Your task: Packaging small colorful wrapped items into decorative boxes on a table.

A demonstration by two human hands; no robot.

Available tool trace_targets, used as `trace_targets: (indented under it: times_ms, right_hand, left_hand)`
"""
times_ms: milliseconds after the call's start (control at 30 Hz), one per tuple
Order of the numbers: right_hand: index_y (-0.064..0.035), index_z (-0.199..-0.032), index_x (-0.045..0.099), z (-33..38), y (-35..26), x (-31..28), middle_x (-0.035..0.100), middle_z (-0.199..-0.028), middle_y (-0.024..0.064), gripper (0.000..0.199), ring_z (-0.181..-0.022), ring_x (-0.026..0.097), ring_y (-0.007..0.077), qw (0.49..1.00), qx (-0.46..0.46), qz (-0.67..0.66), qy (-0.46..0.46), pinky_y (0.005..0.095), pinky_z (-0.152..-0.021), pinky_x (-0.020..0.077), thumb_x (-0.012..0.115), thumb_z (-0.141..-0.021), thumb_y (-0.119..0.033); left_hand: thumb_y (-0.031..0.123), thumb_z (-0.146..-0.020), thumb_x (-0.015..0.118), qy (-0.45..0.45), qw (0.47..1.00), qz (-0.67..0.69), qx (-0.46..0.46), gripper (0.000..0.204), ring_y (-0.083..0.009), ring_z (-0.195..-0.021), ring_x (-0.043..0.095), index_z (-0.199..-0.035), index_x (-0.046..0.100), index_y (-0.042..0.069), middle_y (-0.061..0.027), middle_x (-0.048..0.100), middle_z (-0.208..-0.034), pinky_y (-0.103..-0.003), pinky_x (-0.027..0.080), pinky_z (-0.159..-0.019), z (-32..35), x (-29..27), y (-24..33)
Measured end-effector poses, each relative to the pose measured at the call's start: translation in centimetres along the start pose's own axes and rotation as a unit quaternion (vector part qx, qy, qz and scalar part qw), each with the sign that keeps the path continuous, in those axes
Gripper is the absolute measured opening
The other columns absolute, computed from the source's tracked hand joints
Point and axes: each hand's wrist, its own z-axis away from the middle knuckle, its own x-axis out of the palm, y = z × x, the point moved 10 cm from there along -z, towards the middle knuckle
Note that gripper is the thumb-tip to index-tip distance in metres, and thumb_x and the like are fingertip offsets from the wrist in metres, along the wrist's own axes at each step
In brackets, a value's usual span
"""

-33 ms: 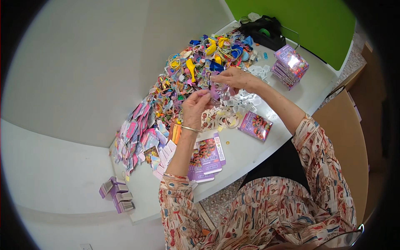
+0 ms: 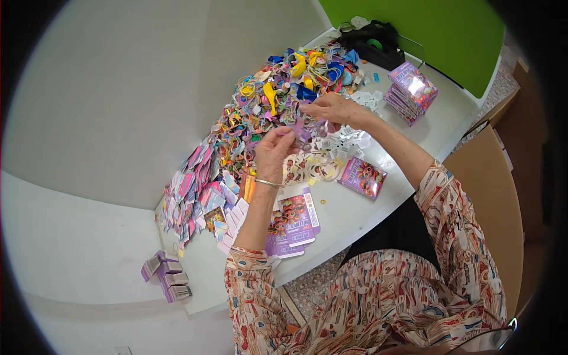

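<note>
My left hand (image 2: 273,155) is closed in a pinch on a small purple piece (image 2: 300,131), thin and shiny, whose exact kind I cannot make out. Just right of it and a little farther off, my right hand (image 2: 340,112) has its fingers bent together. Some clear, glossy material (image 2: 321,128) shows under the right fingers; whether they grip it is hidden. Both hands hover over the near edge of a large heap of small colourful trinkets (image 2: 248,118), with yellow balloons (image 2: 270,97) and loops among them. Below lie round picture stickers (image 2: 324,168).
Flattened purple boxes (image 2: 293,222) lie near the front edge, left of a finished purple box (image 2: 363,177). More boxes are stacked (image 2: 411,94) at the back right, beside a black bag (image 2: 376,47). Pink-and-blue packets (image 2: 192,183) are piled left. A cardboard carton (image 2: 488,207) stands right.
My left hand has shifted very slightly left, and the purple piece in it has tilted a little. My right hand has hardly moved.
</note>
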Motion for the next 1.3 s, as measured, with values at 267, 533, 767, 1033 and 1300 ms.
trace_targets:
  times_ms: [267,533,767,1033,1300]
  right_hand:
    - [0.0031,-0.112,0.05,3.9,0.9,-3.8,0.06,-0.098,0.0239,0.07,-0.098,0.057,0.0369,0.89,-0.079,0.433,0.117,0.0461,-0.082,0.0472,0.065,-0.079,-0.056]
    - [0.0066,-0.114,0.046,16.6,5.3,1.8,0.053,-0.103,0.019,0.083,-0.096,0.051,0.0339,0.887,-0.027,0.45,0.102,0.0416,-0.082,0.0471,0.079,-0.063,-0.049]
    - [0.0045,-0.112,0.044,16.6,6.6,1.9,0.049,-0.103,0.0184,0.075,-0.099,0.049,0.0346,0.903,-0.032,0.408,0.133,0.0391,-0.087,0.0433,0.084,-0.058,-0.028]
    - [0.0029,-0.12,0.035,19.0,5.7,0.5,0.045,-0.108,0.0221,0.069,-0.102,0.047,0.0387,0.928,-0.121,0.263,0.234,0.0428,-0.088,0.0416,0.075,-0.066,-0.01]
    - [0.0028,-0.126,0.031,20.0,3.9,1.4,0.045,-0.11,0.0219,0.075,-0.099,0.046,0.0386,0.895,-0.187,0.295,0.279,0.0428,-0.086,0.0417,0.075,-0.066,-0.004]
  left_hand:
    - [0.005,-0.088,0.063,0.03,0.996,0.068,-0.047,0.015,-0.0158,-0.075,0.065,-0.103,0.059,0.002,-0.0053,0.065,-0.089,-0.028,0.058,-0.066,2.8,-0.4,0.5]
    - [0.003,-0.089,0.061,0.017,0.989,0.114,-0.089,0.014,-0.0171,-0.079,0.065,-0.102,0.057,0.001,-0.0068,0.063,-0.092,-0.03,0.058,-0.071,5.9,3.0,-2.3]
    - [0.002,-0.088,0.061,0.017,0.986,0.138,-0.095,0.015,-0.018,-0.078,0.065,-0.103,0.057,0.002,-0.0069,0.063,-0.091,-0.03,0.058,-0.072,5.8,5.5,-3.4]
    - [0.002,-0.088,0.061,0.037,0.982,0.166,-0.079,0.014,-0.0187,-0.078,0.066,-0.102,0.057,0.002,-0.0075,0.064,-0.091,-0.031,0.058,-0.072,6.3,6.6,-4.3]
    - [0.002,-0.09,0.059,0.074,0.995,0.064,0.0,0.012,-0.0167,-0.074,0.065,-0.101,0.057,0.001,-0.008,0.064,-0.089,-0.027,0.057,-0.07,6.8,6.8,-4.5]
